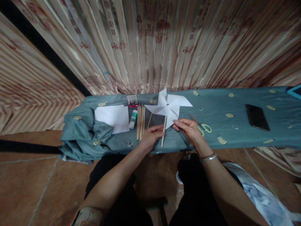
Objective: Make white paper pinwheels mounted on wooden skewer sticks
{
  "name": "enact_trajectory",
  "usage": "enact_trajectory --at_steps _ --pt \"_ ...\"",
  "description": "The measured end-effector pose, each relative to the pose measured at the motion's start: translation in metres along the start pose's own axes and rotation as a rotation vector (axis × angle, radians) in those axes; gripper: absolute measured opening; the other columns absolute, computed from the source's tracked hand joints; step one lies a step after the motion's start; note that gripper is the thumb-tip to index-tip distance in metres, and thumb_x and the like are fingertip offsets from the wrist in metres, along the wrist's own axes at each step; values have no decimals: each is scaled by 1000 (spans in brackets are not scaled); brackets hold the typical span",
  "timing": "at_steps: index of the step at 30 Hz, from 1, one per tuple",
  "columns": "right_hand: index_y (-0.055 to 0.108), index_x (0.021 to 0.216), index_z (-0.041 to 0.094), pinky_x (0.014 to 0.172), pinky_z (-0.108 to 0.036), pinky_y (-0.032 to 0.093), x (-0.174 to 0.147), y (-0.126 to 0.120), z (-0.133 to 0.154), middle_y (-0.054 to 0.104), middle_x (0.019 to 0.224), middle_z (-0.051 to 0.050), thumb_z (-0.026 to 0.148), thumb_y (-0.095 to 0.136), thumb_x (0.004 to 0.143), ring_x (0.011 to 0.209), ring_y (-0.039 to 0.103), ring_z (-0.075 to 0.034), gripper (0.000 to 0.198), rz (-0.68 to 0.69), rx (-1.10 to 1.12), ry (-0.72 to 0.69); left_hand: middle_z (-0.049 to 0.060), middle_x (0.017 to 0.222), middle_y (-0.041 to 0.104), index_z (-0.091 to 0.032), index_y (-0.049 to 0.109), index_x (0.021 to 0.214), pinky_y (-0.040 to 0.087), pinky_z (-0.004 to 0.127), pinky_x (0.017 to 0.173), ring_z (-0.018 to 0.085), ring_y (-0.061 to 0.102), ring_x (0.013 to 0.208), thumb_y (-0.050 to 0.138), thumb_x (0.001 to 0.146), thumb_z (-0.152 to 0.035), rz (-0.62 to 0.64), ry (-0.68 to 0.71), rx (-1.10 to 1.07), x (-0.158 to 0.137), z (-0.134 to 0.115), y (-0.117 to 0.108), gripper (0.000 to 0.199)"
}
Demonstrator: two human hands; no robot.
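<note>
A white paper pinwheel with a shiny pin at its centre is mounted on a thin wooden stick. My left hand is closed around this stick below the blades. With thumb and fingers pinched, my right hand holds the tip of the pinwheel's lower blade. Just right of that hand lie scissors with light green handles, partly hidden by it. Several wooden sticks rest side by side left of the pinwheel, and one more lies apart near my left hand.
On the blue-green cloth are a stack of white paper, a glue stick and a small open box of pins. A black phone lies to the right. A pleated curtain hangs behind. A plastic bag stands at lower right.
</note>
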State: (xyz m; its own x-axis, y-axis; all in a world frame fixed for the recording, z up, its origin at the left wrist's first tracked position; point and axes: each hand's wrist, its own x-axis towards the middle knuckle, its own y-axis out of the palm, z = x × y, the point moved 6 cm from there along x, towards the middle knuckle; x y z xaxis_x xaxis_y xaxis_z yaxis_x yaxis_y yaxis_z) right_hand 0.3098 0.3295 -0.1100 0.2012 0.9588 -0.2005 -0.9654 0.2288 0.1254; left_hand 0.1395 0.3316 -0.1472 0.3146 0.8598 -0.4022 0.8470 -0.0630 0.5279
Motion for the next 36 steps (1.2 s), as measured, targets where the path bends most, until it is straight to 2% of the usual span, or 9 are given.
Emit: enact_trajectory --at_steps 7,13,20,27,31,36 --pt "74 61 21 55 -25 45 -1 2 -3 72 61 -2 50 90 49 53 56 -10 35 16 -1 -1 3 76 73 -16 77 81 50 31 79 14 65 72 91 39 -17 -8 -3 5 1 1 -1 45" --pt "74 59 22 55 -24 45 -3 9 -2 72 60 -2 53 91 44 53 56 -10 39 34 -1 26 1 74 73 -16 77 79 49 30 77 13 64 70 91 36 -15 -43 -9 -16 1 2 -2 45" --pt "73 56 21 53 -24 42 -4 16 -4 71 59 -2 52 90 47 51 52 -9 37 67 -6 18 2 74 73 -16 77 79 49 30 77 13 63 69 91 38 -15 -11 4 -5 -1 1 1 44" --pt "70 51 20 52 -23 39 -4 23 -4 68 54 -1 59 89 43 49 50 -8 43 66 -54 19 4 77 74 -15 78 79 50 33 82 15 65 72 90 40 -15 21 11 1 -2 2 2 40" --pt "71 52 21 52 -24 40 -5 27 -2 67 53 -1 60 88 42 49 50 -8 44 83 -104 15 3 76 74 -15 78 80 48 28 76 13 64 69 89 42 -13 18 -7 -6 -2 2 1 40" --pt "74 57 20 53 -24 44 -7 12 3 69 55 -2 62 86 47 50 54 -9 44 68 -108 -28 3 75 73 -15 78 80 47 26 72 12 63 69 89 40 -12 4 -17 -21 -1 -3 -1 41"
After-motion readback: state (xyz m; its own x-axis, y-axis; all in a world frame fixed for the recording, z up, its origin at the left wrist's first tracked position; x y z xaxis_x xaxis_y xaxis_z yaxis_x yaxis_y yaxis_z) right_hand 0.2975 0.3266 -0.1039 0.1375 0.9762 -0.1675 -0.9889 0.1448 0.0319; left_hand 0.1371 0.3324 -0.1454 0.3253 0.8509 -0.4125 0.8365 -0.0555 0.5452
